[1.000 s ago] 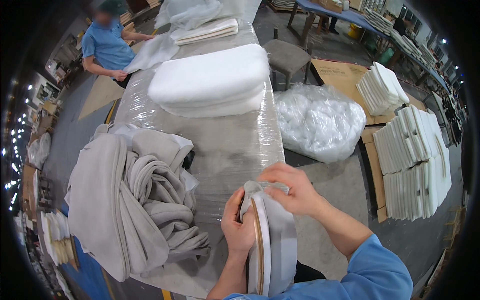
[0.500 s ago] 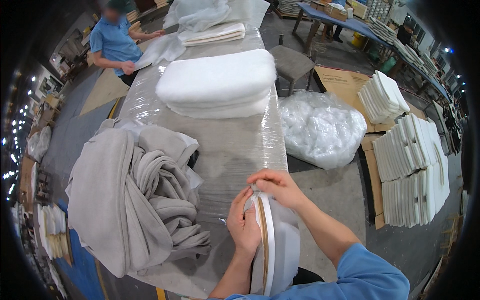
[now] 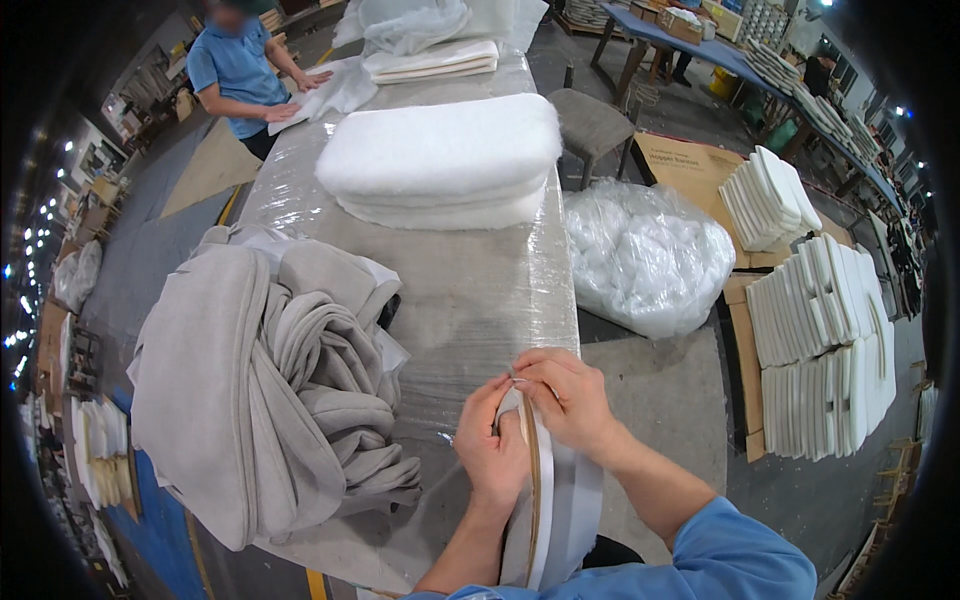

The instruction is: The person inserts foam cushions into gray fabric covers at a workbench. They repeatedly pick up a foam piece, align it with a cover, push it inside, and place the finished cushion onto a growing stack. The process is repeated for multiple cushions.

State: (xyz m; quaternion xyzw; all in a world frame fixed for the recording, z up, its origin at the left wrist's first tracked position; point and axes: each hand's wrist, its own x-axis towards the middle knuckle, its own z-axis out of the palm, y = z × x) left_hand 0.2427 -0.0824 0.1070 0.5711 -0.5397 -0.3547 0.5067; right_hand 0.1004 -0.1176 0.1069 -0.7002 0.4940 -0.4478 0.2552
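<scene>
A flat, upright cushion-like piece stands at the table's near right edge, with pale grey sides. Along its top edge run a white band and a thin tan strip. My left hand is closed on the far end of this edge, thumb bent inward. Just to the right, my right hand pinches the tip of the same end, its fingers meeting those of the left. What exactly lies between the fingertips is too small to make out. Left of my hands is a heap of grey fabric covers.
White wadding pads are stacked across the plastic-wrapped table. A clear bag of white filling sits on the floor at right, near a grey chair and piled white cushions. A co-worker stands at far left.
My right hand has lowered and turned, its fingertips now pinching the end of the piece. The left hand stays on the edge. The co-worker's hands now lie flat on white sheeting.
</scene>
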